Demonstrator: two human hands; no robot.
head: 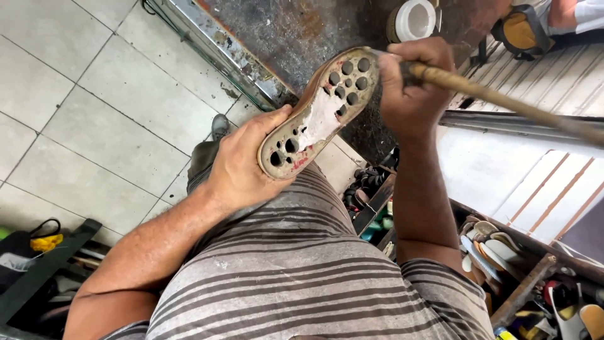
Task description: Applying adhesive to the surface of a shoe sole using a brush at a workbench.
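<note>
At the far left, a yellow object (46, 242) lies on dark gear beside the pale floor tiles (94, 119). Moving right, the left hand (242, 167) is clamped around the heel end of a worn shoe (319, 113), held sole-up in the middle of the scene above the person's striped shirt (302, 277), its holed sole patched with whitish residue. The right hand (412, 88) is closed tight on a wooden-handled tool (503, 101), its working end touching the toe edge of the shoe. Beyond, a white tub (413, 19) sits on the stained metal workbench (302, 31). Near right, shelves hold insoles (491, 242).
</note>
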